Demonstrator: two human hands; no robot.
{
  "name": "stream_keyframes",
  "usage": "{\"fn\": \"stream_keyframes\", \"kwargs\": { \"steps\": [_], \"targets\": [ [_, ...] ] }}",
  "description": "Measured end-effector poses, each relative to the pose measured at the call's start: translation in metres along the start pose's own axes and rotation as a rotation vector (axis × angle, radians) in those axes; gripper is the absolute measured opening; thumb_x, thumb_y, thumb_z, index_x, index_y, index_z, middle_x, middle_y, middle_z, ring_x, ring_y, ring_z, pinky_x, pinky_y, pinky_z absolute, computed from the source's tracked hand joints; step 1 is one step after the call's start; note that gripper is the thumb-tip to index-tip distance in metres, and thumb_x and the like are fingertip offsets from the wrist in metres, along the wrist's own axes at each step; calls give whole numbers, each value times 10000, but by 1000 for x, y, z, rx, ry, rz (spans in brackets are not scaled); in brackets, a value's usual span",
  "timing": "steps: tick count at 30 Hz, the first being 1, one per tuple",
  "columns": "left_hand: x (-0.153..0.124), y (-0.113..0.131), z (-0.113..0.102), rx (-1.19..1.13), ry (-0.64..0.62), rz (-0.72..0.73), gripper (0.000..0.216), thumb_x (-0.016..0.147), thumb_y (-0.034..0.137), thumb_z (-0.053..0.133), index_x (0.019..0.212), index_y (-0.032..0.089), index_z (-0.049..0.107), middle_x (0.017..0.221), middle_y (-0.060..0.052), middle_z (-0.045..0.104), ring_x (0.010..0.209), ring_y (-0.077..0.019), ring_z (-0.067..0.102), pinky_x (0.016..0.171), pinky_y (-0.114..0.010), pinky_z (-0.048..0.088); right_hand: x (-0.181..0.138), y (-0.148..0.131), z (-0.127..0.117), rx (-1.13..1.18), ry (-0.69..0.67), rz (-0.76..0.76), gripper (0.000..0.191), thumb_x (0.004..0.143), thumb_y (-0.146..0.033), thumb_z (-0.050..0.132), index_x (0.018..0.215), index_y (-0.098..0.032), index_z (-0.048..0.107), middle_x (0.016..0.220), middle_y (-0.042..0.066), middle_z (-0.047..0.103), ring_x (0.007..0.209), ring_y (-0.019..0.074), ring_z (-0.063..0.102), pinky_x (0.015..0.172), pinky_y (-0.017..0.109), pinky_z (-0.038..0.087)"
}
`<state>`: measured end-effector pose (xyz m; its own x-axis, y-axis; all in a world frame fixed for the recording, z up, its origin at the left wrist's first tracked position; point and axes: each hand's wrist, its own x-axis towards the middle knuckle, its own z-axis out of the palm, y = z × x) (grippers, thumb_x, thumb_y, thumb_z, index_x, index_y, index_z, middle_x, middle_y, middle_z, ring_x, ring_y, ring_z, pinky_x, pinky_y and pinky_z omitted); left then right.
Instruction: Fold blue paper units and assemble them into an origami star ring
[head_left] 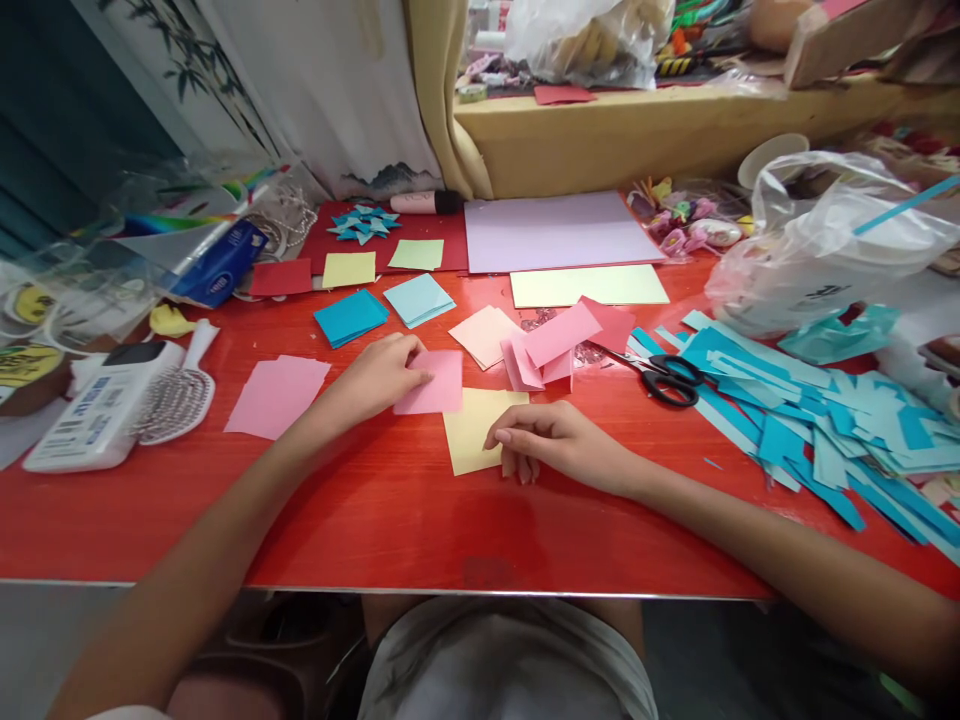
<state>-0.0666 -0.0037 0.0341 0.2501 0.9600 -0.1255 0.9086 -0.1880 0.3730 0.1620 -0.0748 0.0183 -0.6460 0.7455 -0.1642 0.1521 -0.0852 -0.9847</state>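
Note:
My left hand is closed on the edge of a pink paper square, with thumb and fingers pinching its left side. Just right of it lies a pale yellow paper square, partly under the pink one. Over that yellow square's right edge is my right hand, its fingers loosely bent and apart, holding nothing visible. More pink squares lie to the left. Peach squares and folded pink strips sit beyond my hands, near black-handled scissors.
Blue paper strips pile up on the right, below a plastic bag. Blue and light-blue squares lie farther back, before a lilac sheet. A hairbrush and white bottle lie left on the red table.

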Motion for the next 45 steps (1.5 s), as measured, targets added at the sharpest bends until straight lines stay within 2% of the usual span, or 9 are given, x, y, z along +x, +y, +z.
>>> {"fn": "stream_keyframes", "kwargs": {
  "steps": [4, 10, 16, 19, 23, 26, 33, 39, 45],
  "targets": [
    [-6, 9, -8, -278, 88, 10, 262, 764, 420, 544, 698, 177, 473, 632, 24, 450, 549, -103, 407, 504, -238, 289, -1, 1, 1, 45, 32, -19, 203, 876, -329, 480, 911, -149, 565, 698, 7, 602, 523, 71, 555, 490, 194, 464],
    [-24, 32, -9, -757, -295, 98, 244, 768, 395, 581, 784, 159, 522, 679, 23, 483, 538, -69, 452, 492, -199, 370, 1, 3, 2, 171, 151, -31, 239, 871, -352, 493, 1038, -181, 487, 809, 13, 604, 534, 78, 591, 437, 189, 475],
    [-27, 33, -8, -837, -335, 69, 252, 831, 395, 507, 765, 154, 542, 653, 22, 476, 516, -54, 433, 485, -191, 360, 2, 4, -1, 225, 307, -35, 384, 875, -395, 488, 1182, -235, 322, 656, -38, 613, 402, 102, 587, 343, 175, 370],
    [-25, 32, -6, -772, -271, 86, 227, 825, 376, 508, 810, 158, 571, 710, 4, 517, 538, -67, 438, 490, -209, 363, 2, 4, -1, 216, 278, -11, 347, 877, -383, 490, 1160, -223, 370, 643, -22, 641, 427, 107, 607, 353, 168, 366],
    [-30, 39, 2, -501, 122, 139, 138, 813, 307, 529, 875, 184, 529, 846, -9, 578, 699, -113, 516, 595, -238, 414, 2, 5, -2, 201, 232, 50, 208, 881, -373, 484, 823, -174, 469, 645, 13, 665, 483, 93, 626, 406, 156, 411],
    [-36, 44, 9, -260, 332, 288, 57, 836, 223, 499, 796, 182, 494, 795, -5, 550, 707, -110, 505, 626, -237, 426, 3, 7, -3, 213, 250, 64, 251, 881, -419, 466, 818, -177, 488, 652, 26, 677, 502, 108, 636, 451, 185, 454],
    [-38, 38, 22, 51, 446, 783, 52, 846, 158, 478, 796, 170, 488, 1017, -88, 565, 986, -188, 531, 816, -325, 464, 4, 10, -3, 312, 267, 37, 277, 863, -449, 484, 787, -184, 459, 626, 28, 666, 547, 130, 649, 511, 217, 501],
    [-39, 35, 27, 129, 455, 827, 69, 868, 191, 454, 824, 171, 503, 1138, -99, 591, 900, -148, 624, 678, -238, 514, 6, 7, -3, 428, 307, -27, 202, 873, -363, 494, 811, -171, 508, 606, 23, 651, 601, 126, 661, 553, 209, 524],
    [-37, 38, 29, 258, 444, 1002, 122, 864, 173, 465, 946, 148, 553, 1161, -125, 604, 1178, -216, 515, 898, -298, 501, 8, 9, -3, 506, 368, -38, 196, 872, -354, 491, 846, -163, 523, 629, 30, 654, 619, 140, 668, 547, 229, 537]
  ]
}}
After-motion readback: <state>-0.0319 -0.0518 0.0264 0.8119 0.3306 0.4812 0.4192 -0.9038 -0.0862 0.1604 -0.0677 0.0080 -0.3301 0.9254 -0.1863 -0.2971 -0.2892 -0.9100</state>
